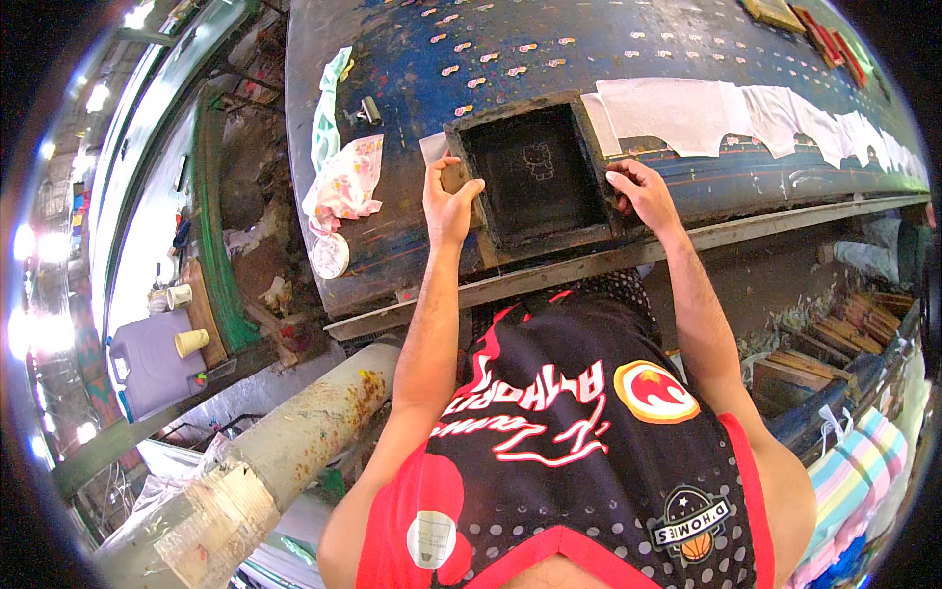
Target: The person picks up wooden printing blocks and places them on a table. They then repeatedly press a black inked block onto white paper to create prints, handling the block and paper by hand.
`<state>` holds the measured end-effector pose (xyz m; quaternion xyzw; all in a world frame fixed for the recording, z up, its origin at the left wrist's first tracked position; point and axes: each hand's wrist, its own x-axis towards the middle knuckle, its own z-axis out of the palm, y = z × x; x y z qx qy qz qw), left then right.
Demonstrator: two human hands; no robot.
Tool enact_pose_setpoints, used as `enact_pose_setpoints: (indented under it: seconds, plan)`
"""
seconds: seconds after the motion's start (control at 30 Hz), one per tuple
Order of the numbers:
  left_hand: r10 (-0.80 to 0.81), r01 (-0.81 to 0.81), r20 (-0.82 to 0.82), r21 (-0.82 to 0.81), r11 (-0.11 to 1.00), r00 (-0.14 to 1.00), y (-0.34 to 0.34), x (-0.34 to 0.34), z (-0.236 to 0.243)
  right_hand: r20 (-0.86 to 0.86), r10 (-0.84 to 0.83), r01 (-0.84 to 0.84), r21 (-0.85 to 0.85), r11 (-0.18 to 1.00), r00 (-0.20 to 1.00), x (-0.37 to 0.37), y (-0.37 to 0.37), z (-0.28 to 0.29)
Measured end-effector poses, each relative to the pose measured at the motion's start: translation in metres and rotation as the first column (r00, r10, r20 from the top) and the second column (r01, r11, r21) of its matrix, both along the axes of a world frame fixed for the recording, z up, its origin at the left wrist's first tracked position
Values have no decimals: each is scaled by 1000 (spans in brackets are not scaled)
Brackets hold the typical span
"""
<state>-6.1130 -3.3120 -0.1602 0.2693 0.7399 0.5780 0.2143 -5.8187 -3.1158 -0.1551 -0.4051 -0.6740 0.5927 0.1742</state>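
A dark screen-printing frame (479, 211) lies at the near edge of the long table, with a small cartoon figure outlined on its black mesh (510, 177). My left hand (450, 199) grips its left side, the thumb resting on the rim and the fingers curled beyond. At the frame's right side, my right hand (642, 194) is closed on the rim, thumb and forefinger nearly together. White fabric shows at both sides of the frame, partly covered by it. What lies beneath the frame is hidden.
White cut fabric pieces (677, 113) run in a row to the right along the blue-stained table (412, 88). Crumpled floral cloth (348, 182) and a small metal-coloured piece (369, 110) lie at left. A rusty pipe (314, 412) slants below. A yellow cup (191, 342) sits on a grey container (147, 358).
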Motion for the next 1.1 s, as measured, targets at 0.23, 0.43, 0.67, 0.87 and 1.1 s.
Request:
enact_pose_setpoints:
  seconds: [0.23,0.43,0.67,0.87,1.1]
  plan:
    - [-20,16,93,40,999,995,1,5,2,-33,1,0,48,999,999,3,-1,-6]
    - [-5,6,37,-26,1000,999,0,7,3,15,-16,13,157,988,1000,3,1,-14]
    - [-5,1,-52,-77,997,999,-3,12,16,122,-135,17,678,735,983,-11,-23,12]
    - [53,-84,-697,-10,996,715,-1,22,22,94,-110,-21,844,536,989,-10,-34,19]
    - [-12,-69,-760,-75,995,650,-2,21,25,79,7,-68,803,592,997,-11,-31,11]
